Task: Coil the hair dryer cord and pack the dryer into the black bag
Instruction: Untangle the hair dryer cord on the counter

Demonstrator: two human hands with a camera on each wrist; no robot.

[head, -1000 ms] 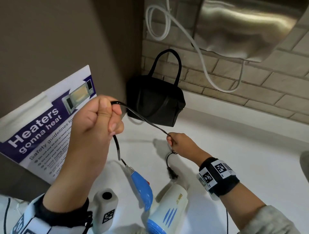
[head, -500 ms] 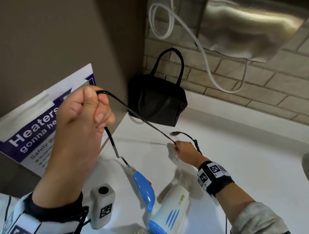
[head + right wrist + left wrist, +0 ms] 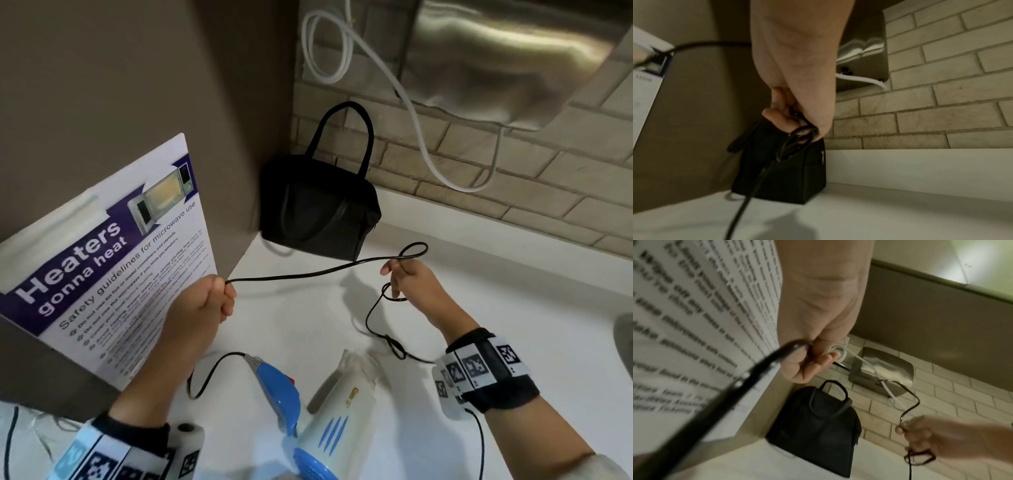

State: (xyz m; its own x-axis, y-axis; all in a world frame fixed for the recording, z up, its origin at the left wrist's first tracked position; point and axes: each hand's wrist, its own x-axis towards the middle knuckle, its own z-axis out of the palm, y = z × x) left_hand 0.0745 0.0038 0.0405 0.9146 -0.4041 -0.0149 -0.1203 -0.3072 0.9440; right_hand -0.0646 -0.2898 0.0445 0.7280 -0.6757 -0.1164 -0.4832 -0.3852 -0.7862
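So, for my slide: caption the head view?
Both hands stretch the dryer cord before the black bag.

White counter (image 3: 445,274): black bag (image 3: 318,216) upright in the back-left corner, blue-and-white hair dryer (image 3: 329,411) lying on its side at the near edge, part of its black cord (image 3: 371,325) apparently resting on the surface.

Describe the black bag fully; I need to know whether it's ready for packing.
The black bag is small, soft, fabric-looking, with two looped handles standing up. It stands upright on the white counter in the corner, against the brown side panel and close to the brick wall. A zipper pull hangs at one end. Whether the top is zipped cannot be told. Neither hand touches it.
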